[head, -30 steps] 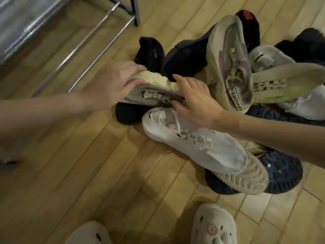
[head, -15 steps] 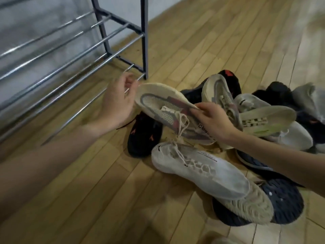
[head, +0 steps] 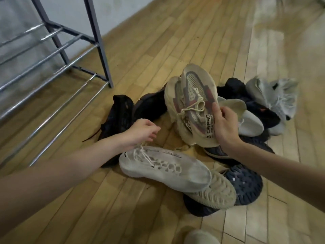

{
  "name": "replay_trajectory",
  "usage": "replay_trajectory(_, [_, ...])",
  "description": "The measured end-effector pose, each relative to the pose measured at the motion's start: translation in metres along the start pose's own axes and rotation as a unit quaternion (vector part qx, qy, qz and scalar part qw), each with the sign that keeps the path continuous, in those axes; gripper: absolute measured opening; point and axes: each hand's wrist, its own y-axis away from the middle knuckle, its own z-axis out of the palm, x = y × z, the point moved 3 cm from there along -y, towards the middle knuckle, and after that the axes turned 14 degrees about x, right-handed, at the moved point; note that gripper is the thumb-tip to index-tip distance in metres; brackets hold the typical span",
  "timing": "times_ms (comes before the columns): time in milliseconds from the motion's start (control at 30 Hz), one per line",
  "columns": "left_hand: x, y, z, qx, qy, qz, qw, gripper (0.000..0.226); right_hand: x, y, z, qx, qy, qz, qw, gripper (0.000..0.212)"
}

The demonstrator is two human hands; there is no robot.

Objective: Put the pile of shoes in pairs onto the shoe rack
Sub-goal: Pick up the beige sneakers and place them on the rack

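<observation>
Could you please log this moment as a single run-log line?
right hand: holds beige sneaker pair | left hand: over white sneaker laces | shoe rack: nothing visible
</observation>
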Motion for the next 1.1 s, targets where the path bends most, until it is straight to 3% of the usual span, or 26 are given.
replay_trajectory(167, [-0.003,-0.019,0.043,-0.046,0.080,-0.071,0.993,0.074,0.021,-0.018,-0.011,0.015,0.020,-0.013,1.000,0.037])
replay_trajectory(233, [-0.001,-0.024,0.054,-0.073,0.111,-0.102,0.986,0.084,0.026,-0.022,-0.013,0.015,0.031,-0.019,0.999,0.036])
replay_trajectory(400, [0.006,-0.025,0.080,-0.125,0.131,-0.123,0.976,0.064,0.035,-0.023,-0.013,0.012,0.032,-0.014,0.999,0.038])
replay_trajectory(667, [0.014,-0.024,0.078,-0.091,0.153,-0.089,0.980,0.054,0.031,-0.016,-0.012,0.035,0.000,0.010,0.999,0.037])
replay_trajectory(967, [0.013,0.010,-0.008,-0.065,0.182,-0.075,0.978,0.037,0.007,0.002,-0.006,0.015,-0.028,-0.028,0.999,0.033])
replay_trajectory(1100, [-0.006,0.033,-0.061,-0.005,0.180,-0.044,0.983,0.028,-0.006,0.016,0.016,-0.013,-0.039,-0.051,0.998,0.031])
